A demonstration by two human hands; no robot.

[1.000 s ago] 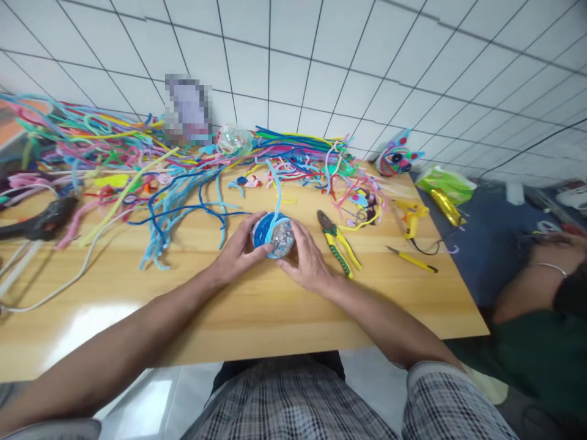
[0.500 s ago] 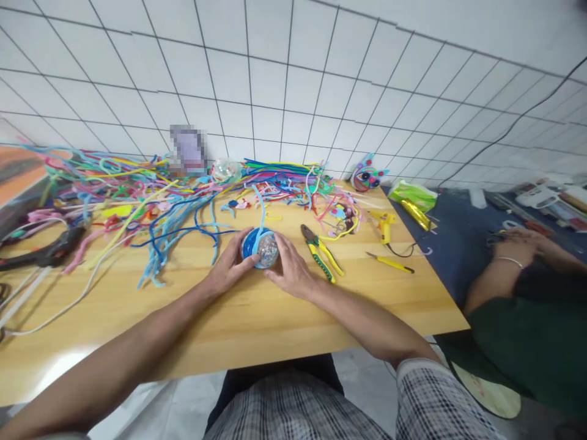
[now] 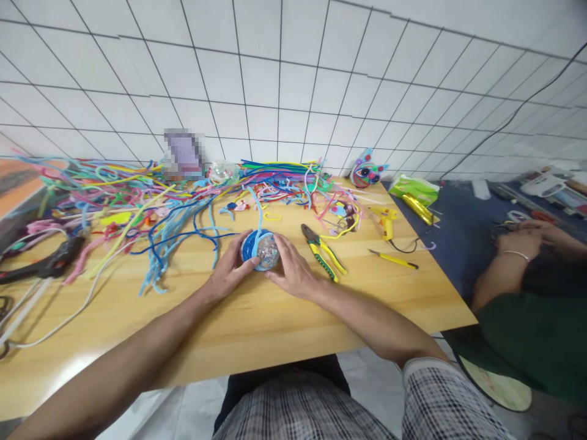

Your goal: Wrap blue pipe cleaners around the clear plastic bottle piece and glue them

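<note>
Cradling a blue-and-clear ball (image 3: 268,253) near the middle of a wooden bench (image 3: 367,321), a person in a plaid shirt (image 3: 298,406) extends both bare forearms forward and inward so that the hands meet on either side of it. The left hand (image 3: 233,264) angles in from the lower left, its thumb laid across the near face of the ball where the blue winding ends. The right hand (image 3: 296,269) comes from the opposite side, fingers curved over the clear half, thumb low by the ball's near edge.

Each grip is spread about as wide as the rounded side it covers, and together they clasp the ball. A light-blue strand (image 3: 260,214) stands out from its top, toward the wall (image 3: 257,91).

Pliers (image 3: 320,252) lie just beyond the right hand, with a yellow glue gun (image 3: 386,223) and a yellow-handled knife (image 3: 393,259) farther right. Tangled fuzzy stems (image 3: 169,232) spread along the back and left.

The left fingers are partly concealed behind the ball, and whether its underside touches the wood cannot be told. A pixelated patch (image 3: 184,154) masks an object by the wall; at right, a co-worker's hands (image 3: 523,241) are blurred, what they handle unclear.
</note>
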